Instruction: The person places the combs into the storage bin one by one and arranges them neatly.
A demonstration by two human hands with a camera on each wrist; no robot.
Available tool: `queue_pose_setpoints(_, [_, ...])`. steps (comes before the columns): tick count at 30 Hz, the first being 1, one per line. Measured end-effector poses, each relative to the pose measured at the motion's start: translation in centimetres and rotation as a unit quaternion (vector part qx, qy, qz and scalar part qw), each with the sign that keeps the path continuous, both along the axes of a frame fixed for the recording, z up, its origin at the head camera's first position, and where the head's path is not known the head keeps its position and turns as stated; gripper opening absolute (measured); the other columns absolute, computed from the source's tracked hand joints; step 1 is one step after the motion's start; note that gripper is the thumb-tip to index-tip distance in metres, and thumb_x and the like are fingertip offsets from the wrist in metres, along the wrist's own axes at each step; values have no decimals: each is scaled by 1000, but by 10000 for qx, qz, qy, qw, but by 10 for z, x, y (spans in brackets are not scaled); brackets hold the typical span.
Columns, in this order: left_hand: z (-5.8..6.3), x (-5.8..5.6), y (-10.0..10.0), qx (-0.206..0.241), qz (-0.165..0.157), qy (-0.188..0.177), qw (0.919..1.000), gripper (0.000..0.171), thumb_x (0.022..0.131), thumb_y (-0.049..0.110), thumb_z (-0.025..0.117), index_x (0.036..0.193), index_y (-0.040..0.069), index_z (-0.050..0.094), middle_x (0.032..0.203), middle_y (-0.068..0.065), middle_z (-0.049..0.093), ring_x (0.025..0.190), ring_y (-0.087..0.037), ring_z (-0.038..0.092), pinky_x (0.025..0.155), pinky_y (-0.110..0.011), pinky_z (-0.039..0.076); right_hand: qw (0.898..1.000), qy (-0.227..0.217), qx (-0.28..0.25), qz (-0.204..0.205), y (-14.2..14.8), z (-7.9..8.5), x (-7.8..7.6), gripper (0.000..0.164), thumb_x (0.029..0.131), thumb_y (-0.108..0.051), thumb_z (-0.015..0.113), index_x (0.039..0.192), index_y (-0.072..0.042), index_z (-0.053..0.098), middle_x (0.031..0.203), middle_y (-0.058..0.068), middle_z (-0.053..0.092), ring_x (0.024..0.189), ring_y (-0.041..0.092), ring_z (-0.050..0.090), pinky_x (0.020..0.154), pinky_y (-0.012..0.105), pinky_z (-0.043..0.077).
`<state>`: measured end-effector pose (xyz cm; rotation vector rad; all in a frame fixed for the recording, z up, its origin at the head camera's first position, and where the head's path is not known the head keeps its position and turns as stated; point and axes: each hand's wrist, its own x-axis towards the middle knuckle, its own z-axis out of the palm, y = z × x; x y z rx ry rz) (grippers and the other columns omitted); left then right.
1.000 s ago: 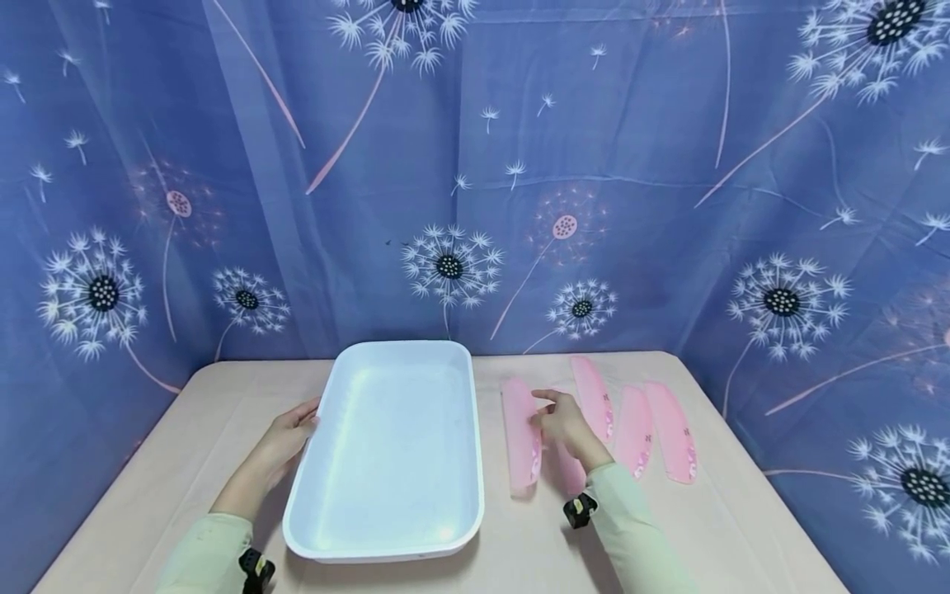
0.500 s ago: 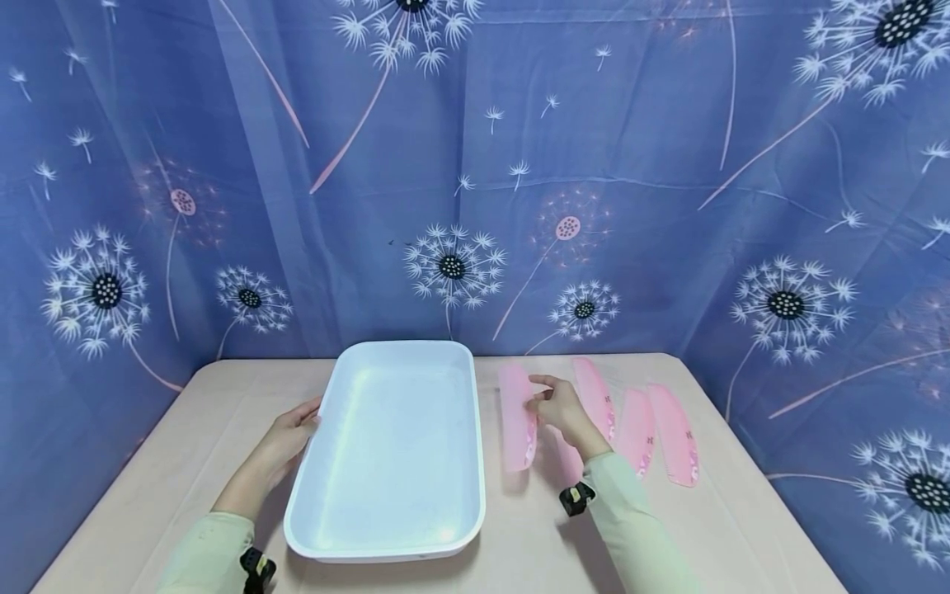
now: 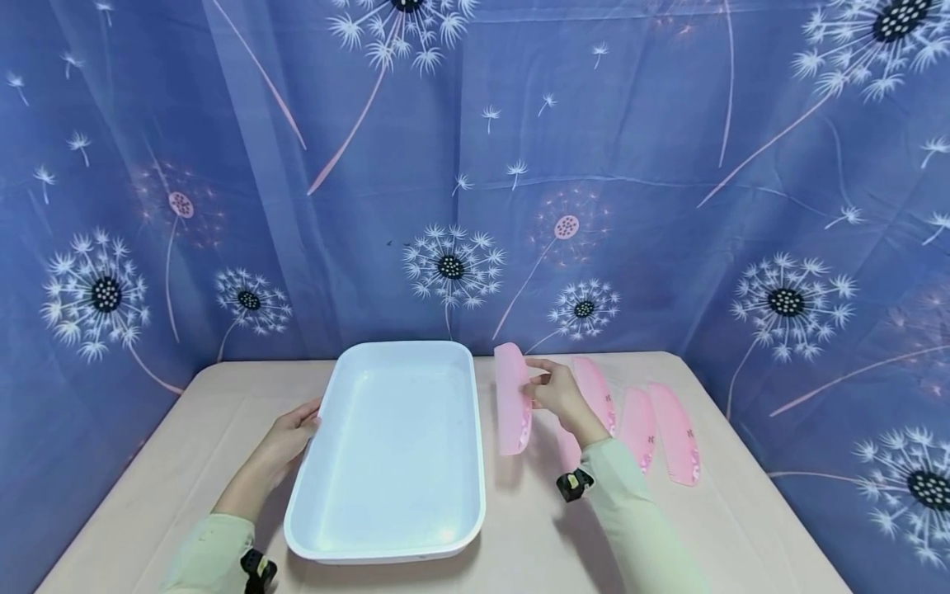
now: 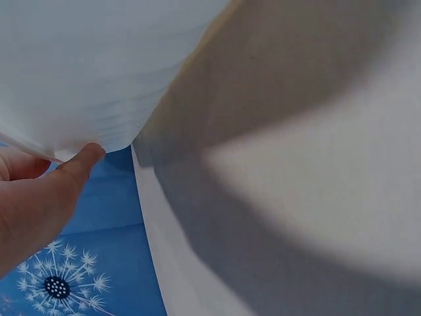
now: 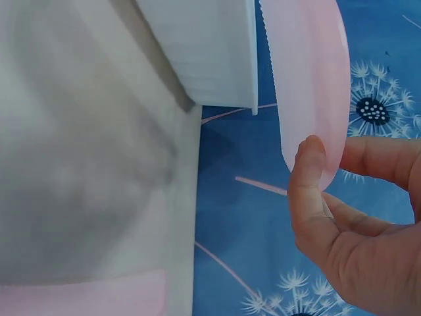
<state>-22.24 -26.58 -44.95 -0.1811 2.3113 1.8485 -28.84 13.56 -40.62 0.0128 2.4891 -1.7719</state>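
A pink half-moon comb (image 3: pixel 512 404) is up off the table, its shadow below it, just right of the white plastic basin (image 3: pixel 386 551). My right hand (image 3: pixel 555 392) pinches its curved back between thumb and fingers. Fine teeth run along the comb's straight edge in the right wrist view, where the thumb (image 5: pixel 309 164) lies flat against its face. On the other side, my left hand (image 3: pixel 288 437) holds the basin's left rim, with thumb and fingers on either side of that rim in the left wrist view.
Several more pink combs lie on the cloth-covered table (image 3: pixel 742 528) right of the basin: one comb (image 3: pixel 674 433) outermost, another comb (image 3: pixel 637 429) beside it, a third comb (image 3: pixel 594 388) farther back. A blue dandelion-print curtain (image 3: pixel 356 272) hangs behind and at both sides.
My right hand has raised the comb from the table and carried it forward and slightly left. The left hand and the basin have kept their places.
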Motion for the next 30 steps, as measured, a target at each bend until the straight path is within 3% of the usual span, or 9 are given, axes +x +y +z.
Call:
queue_pose_setpoints(15, [0, -2, 0, -108, 129, -90, 9998, 49, 104, 6, 31, 150, -6, 17, 152, -28, 25, 139, -41, 29, 110, -43, 35, 9993, 140, -346, -46, -25, 17, -7, 52, 83, 8, 62, 134, 2, 52, 87, 11, 56, 76, 16, 58, 65, 29, 60])
queue_pose_setpoints(24, [2, -2, 1, -4, 65, -27, 10000, 49, 104, 4, 31, 149, -9, 16, 152, -30, 23, 139, -42, 27, 111, -45, 33, 9986, 135, -504, 75, -41, 25, -9, 53, 85, 7, 63, 137, 1, 50, 105, 25, 66, 80, 21, 67, 70, 34, 60])
queue_pose_setpoints(30, [2, -2, 0, 3, 41, -16, 10000, 50, 104, 4, 30, 149, -9, 15, 152, -30, 22, 139, -42, 27, 111, -45, 34, 9980, 118, -616, 114, -52, 26, -10, 54, 85, 7, 64, 137, 0, 49, 98, 22, 65, 73, 18, 66, 71, 34, 60])
